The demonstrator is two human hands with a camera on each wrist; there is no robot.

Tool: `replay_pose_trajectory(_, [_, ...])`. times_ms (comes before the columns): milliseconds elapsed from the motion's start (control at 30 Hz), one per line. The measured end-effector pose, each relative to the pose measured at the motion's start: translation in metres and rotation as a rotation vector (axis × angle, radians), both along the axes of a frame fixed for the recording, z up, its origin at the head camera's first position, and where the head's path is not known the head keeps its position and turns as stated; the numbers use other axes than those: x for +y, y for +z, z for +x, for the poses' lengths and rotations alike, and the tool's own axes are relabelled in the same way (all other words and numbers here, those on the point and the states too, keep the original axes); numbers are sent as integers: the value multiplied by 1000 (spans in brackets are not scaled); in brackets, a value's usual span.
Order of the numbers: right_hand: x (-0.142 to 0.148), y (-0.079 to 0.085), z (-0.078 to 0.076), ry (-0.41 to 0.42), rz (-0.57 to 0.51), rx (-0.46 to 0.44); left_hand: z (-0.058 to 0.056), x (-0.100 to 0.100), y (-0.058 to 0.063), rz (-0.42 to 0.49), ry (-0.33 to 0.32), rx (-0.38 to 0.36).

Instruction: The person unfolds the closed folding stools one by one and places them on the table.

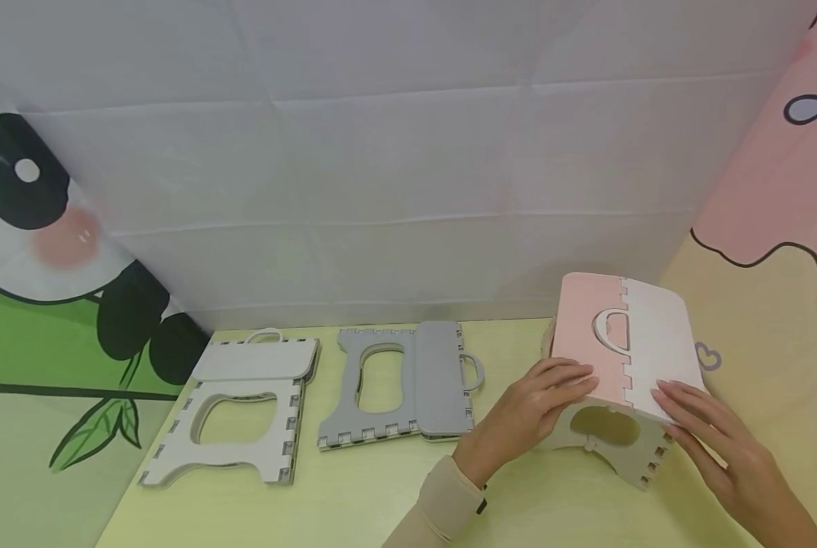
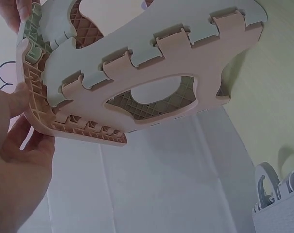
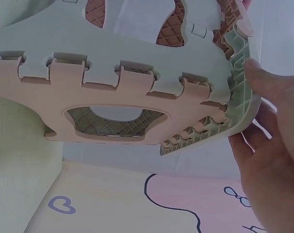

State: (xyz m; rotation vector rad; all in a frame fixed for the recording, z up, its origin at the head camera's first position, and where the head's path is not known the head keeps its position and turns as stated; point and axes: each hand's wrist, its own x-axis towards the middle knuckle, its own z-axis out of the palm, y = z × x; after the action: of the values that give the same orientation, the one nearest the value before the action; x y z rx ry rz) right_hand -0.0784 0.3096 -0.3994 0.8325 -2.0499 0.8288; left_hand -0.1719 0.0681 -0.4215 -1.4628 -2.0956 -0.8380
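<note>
A folding step stool (image 1: 589,316) with a pink and white top stands unfolded on its legs at the right of the table. My left hand (image 1: 528,411) lies over the near edge of the pink half, fingers on top. In the left wrist view its thumb (image 2: 16,99) meets the rim. At the white half's near right corner, my right hand (image 1: 720,441) holds the edge likewise, and the right wrist view shows its thumb (image 3: 266,80) against the rim. Underneath, the hinged pink side panel (image 3: 137,97) and pale legs are visible. The white carry handle (image 1: 610,332) lies on top.
Left of the stool, a grey folding stool (image 1: 443,380) lies folded flat on the pale yellow table (image 1: 374,495). Farther left lies a white folding stool (image 1: 254,361), also folded flat. A white cloth backdrop (image 1: 395,167) rises behind them, with printed cartoon cloth at both sides.
</note>
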Motion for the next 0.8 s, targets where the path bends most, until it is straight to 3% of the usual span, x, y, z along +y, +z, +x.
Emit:
replay_pose_trajectory(567, [4,-3,-3,17,18,8,0,3,0,-11,50,65])
replay_pose_trajectory(800, [11,-10,-6,-37,66,-19,0,6,-1,-12,72,86])
